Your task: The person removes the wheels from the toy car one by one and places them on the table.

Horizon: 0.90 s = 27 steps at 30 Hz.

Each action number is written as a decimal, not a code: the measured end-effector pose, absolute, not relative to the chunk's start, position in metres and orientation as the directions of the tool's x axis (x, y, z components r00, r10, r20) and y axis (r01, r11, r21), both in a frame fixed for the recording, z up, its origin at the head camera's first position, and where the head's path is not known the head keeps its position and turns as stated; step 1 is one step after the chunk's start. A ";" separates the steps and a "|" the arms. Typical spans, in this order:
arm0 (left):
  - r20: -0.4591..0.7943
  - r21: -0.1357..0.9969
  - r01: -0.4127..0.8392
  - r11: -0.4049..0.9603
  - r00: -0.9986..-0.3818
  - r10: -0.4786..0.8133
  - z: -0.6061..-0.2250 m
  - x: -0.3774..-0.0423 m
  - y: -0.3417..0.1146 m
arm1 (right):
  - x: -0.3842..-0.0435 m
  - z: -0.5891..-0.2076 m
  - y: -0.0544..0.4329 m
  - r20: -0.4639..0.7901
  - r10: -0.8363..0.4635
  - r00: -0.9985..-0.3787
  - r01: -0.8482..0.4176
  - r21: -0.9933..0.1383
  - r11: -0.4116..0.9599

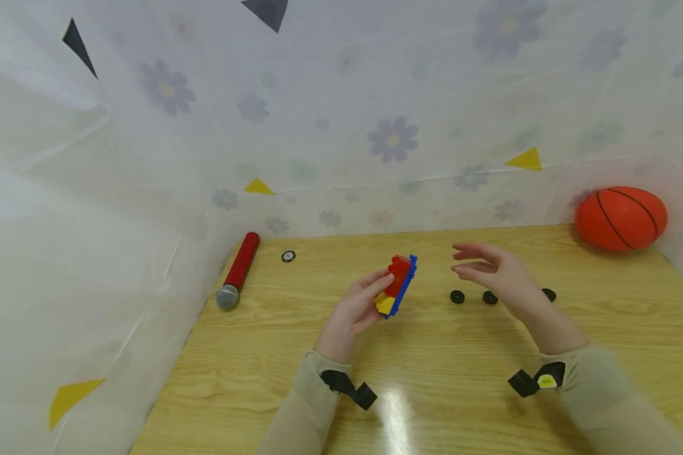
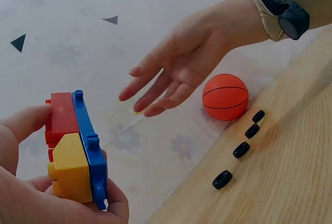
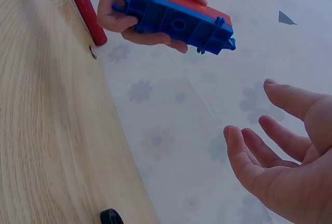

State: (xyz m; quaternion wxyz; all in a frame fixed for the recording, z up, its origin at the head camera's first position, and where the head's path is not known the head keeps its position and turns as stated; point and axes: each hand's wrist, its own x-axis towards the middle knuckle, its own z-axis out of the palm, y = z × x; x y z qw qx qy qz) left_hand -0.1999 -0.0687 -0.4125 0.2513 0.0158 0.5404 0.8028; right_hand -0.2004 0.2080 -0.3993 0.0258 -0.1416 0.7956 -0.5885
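Above the middle of the table, my left hand (image 1: 353, 309) grips a toy block car (image 1: 397, 279) between thumb and fingers. The car has red and yellow bricks on a blue base, tilted on its side. Its blue underside (image 3: 181, 26), with small clips and a hook at one end, faces the right wrist camera. To the right of the car, apart from it, my right hand (image 1: 509, 281) hovers with loosely bent fingers and nothing in them. Several small black wheels (image 2: 241, 150) lie in a row on the table, partly behind the right hand in the head view.
A red toy microphone (image 1: 242, 262) lies at the table's left edge, near a small black-and-white disc (image 1: 288, 256). An orange ball (image 1: 620, 219) sits at the back right corner. A flower-patterned sheet (image 1: 330, 145) hangs behind the wooden table (image 1: 250, 360).
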 end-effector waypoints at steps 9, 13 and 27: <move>-0.297 0.887 -0.408 -0.216 -0.862 0.411 -0.417 -0.201 -0.067 | -0.204 -0.398 0.181 0.143 -0.309 -0.940 -0.192 -0.972 0.134; -0.311 0.890 -0.418 -0.183 -0.849 0.427 -0.418 -0.200 -0.066 | -0.203 -0.396 0.169 0.115 -0.326 -0.938 -0.167 -0.976 0.138; -0.307 0.911 -0.395 -0.117 -0.841 0.446 -0.420 -0.198 -0.066 | -0.204 -0.404 0.154 0.053 -0.361 -0.931 -0.124 -0.977 0.176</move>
